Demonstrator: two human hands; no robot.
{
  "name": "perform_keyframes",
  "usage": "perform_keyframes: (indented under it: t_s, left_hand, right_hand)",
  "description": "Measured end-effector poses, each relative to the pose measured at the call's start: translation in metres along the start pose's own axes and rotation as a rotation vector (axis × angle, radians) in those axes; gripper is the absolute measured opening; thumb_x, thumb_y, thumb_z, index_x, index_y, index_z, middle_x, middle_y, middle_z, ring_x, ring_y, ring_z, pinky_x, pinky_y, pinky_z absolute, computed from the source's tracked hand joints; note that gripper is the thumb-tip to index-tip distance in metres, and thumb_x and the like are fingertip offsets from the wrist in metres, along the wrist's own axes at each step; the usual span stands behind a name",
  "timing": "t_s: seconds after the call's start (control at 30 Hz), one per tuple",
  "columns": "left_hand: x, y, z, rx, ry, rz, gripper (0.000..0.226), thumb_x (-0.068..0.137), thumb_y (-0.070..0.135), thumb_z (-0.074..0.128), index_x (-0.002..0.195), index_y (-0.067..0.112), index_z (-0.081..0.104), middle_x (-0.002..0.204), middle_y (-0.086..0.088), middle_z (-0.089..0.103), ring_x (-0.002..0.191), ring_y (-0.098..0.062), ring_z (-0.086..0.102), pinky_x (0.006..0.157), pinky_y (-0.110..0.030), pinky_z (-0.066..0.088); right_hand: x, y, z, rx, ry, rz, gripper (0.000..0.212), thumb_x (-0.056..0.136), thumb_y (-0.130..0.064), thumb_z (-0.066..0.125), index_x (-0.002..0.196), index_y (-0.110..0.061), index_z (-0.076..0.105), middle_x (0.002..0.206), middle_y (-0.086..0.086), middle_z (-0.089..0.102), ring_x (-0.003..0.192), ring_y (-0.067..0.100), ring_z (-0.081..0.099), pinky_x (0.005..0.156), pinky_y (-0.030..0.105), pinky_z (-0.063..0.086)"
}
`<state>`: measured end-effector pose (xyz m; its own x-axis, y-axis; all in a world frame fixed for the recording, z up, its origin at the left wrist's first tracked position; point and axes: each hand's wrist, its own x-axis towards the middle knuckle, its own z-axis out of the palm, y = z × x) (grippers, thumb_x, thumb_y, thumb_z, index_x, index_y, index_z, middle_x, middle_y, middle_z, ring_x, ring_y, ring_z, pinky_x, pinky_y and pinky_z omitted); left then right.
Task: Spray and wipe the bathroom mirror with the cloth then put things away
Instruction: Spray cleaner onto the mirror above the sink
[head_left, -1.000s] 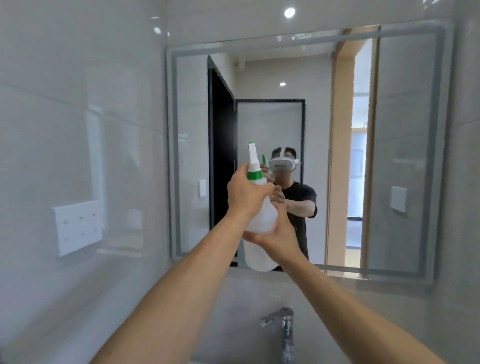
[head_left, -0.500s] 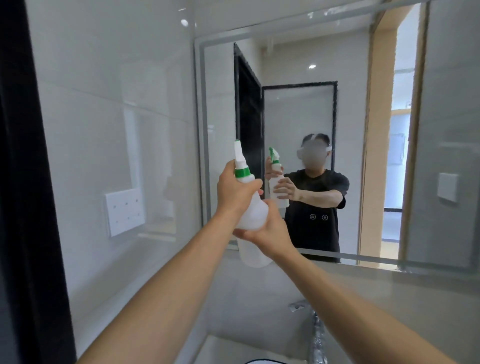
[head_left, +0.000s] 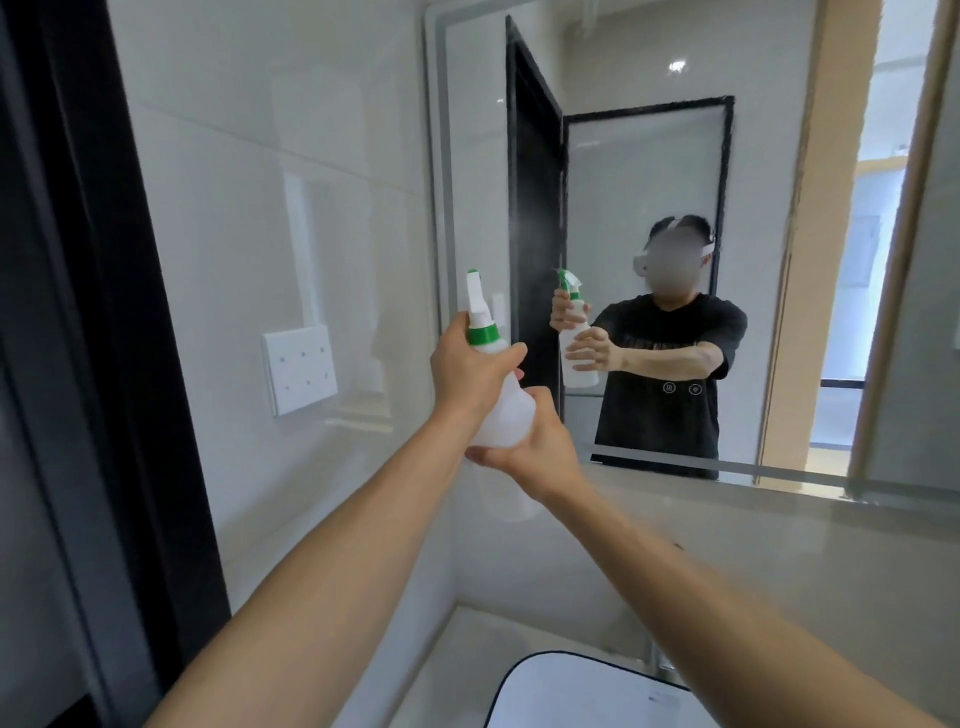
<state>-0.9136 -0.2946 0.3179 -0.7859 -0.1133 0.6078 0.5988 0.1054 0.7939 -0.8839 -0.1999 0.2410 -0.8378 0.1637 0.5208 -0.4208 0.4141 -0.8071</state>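
A white spray bottle (head_left: 503, 415) with a green collar and white nozzle is held up in front of the wall mirror (head_left: 810, 312), nozzle aimed at the glass's left side. My left hand (head_left: 470, 366) grips the bottle's neck at the trigger. My right hand (head_left: 540, 447) cups the bottle's body from below and the right. A faint mist hangs near the mirror's left part. No cloth is in view. The mirror reflects a person holding the same bottle.
A white wall socket plate (head_left: 300, 368) is on the tiled left wall. A black door frame (head_left: 98, 364) runs down the far left. Below, a white basin with a dark rim (head_left: 524, 670) sits in the counter, its tap mostly hidden by my right arm.
The view has swung left and down, so the mirror now sits to the right and the basin shows. Both hands keep their hold on the bottle, now aimed at the mirror's left side.
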Motion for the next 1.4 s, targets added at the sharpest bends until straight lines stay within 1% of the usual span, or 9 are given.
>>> perform_keyframes:
  t_s: [0.17, 0.3, 0.43, 0.6, 0.83, 0.97, 1.1, 1.2, 1.4]
  left_hand:
    - [-0.011, -0.019, -0.005, -0.053, -0.031, -0.079, 0.04, 0.065, 0.02, 0.077, 0.095, 0.036, 0.056, 0.087, 0.01, 0.064, 0.068, -0.02, 0.073, 0.072, -0.043, 0.063]
    - [-0.022, -0.036, -0.008, -0.059, -0.05, -0.137, 0.043, 0.058, 0.021, 0.074, 0.095, 0.035, 0.056, 0.091, 0.008, 0.063, 0.083, -0.034, 0.071, 0.077, -0.054, 0.06]
    - [-0.032, -0.052, -0.008, -0.054, -0.074, -0.208, 0.044, 0.057, 0.019, 0.073, 0.097, 0.028, 0.058, 0.092, 0.004, 0.063, 0.085, -0.037, 0.07, 0.078, -0.055, 0.06]
    - [-0.043, -0.073, -0.01, -0.014, -0.081, -0.264, 0.038, 0.057, 0.017, 0.071, 0.093, 0.018, 0.058, 0.09, -0.011, 0.065, 0.082, -0.043, 0.07, 0.075, -0.059, 0.058]
    - [-0.059, -0.098, -0.012, 0.017, -0.077, -0.308, 0.031, 0.058, 0.015, 0.069, 0.087, 0.017, 0.057, 0.074, -0.003, 0.065, 0.067, -0.032, 0.073, 0.069, -0.05, 0.061]
    - [-0.064, -0.107, -0.012, -0.013, -0.109, -0.349, 0.033, 0.063, 0.01, 0.07, 0.093, 0.01, 0.058, 0.079, -0.006, 0.065, 0.061, -0.03, 0.073, 0.068, -0.048, 0.062]
    - [-0.065, -0.107, -0.007, -0.062, -0.168, -0.38, 0.036, 0.069, 0.004, 0.07, 0.102, 0.006, 0.058, 0.083, -0.001, 0.061, 0.065, -0.031, 0.074, 0.071, -0.052, 0.062]
    - [-0.062, -0.098, 0.003, -0.105, -0.206, -0.346, 0.04, 0.066, 0.004, 0.07, 0.105, 0.006, 0.059, 0.084, -0.001, 0.061, 0.062, -0.025, 0.071, 0.072, -0.054, 0.062]
    - [-0.055, -0.078, 0.028, -0.134, -0.276, -0.266, 0.041, 0.062, 0.009, 0.075, 0.102, 0.013, 0.061, 0.091, -0.005, 0.066, 0.06, -0.028, 0.071, 0.065, -0.043, 0.062]
  right_hand:
    - [-0.013, 0.014, 0.009, -0.001, -0.028, 0.022, 0.08, 0.056, -0.034, 0.093, 0.115, -0.03, 0.04, 0.1, -0.015, 0.06, 0.091, 0.003, 0.061, 0.064, 0.019, 0.051]
    - [-0.023, 0.03, 0.017, 0.003, -0.045, 0.065, 0.082, 0.054, -0.034, 0.093, 0.116, -0.027, 0.04, 0.102, -0.013, 0.06, 0.095, 0.009, 0.063, 0.073, 0.033, 0.058]
    - [-0.036, 0.044, 0.024, 0.017, -0.054, 0.132, 0.083, 0.051, -0.038, 0.091, 0.116, -0.029, 0.041, 0.099, -0.016, 0.061, 0.09, 0.002, 0.061, 0.065, 0.023, 0.049]
    - [-0.051, 0.059, 0.033, 0.017, -0.071, 0.22, 0.086, 0.044, -0.046, 0.086, 0.114, -0.027, 0.042, 0.097, -0.014, 0.061, 0.088, 0.003, 0.061, 0.07, 0.031, 0.055]
    - [-0.069, 0.072, 0.042, 0.003, -0.108, 0.296, 0.083, 0.044, -0.047, 0.085, 0.111, -0.027, 0.039, 0.097, -0.012, 0.061, 0.087, 0.004, 0.06, 0.066, 0.028, 0.053]
    - [-0.075, 0.079, 0.046, -0.008, -0.103, 0.336, 0.08, 0.048, -0.042, 0.088, 0.11, -0.025, 0.04, 0.096, -0.01, 0.062, 0.086, 0.007, 0.061, 0.069, 0.034, 0.055]
    - [-0.077, 0.081, 0.044, -0.019, -0.074, 0.361, 0.079, 0.049, -0.042, 0.089, 0.109, -0.026, 0.039, 0.094, -0.012, 0.06, 0.083, 0.004, 0.06, 0.06, 0.027, 0.05]
    - [-0.074, 0.077, 0.035, -0.038, -0.025, 0.349, 0.075, 0.051, -0.042, 0.088, 0.107, -0.029, 0.038, 0.091, -0.014, 0.059, 0.077, 0.0, 0.058, 0.051, 0.021, 0.043]
    - [-0.067, 0.071, 0.008, -0.079, 0.089, 0.327, 0.074, 0.055, -0.04, 0.089, 0.107, -0.032, 0.036, 0.09, -0.017, 0.057, 0.078, -0.004, 0.054, 0.054, 0.021, 0.038]
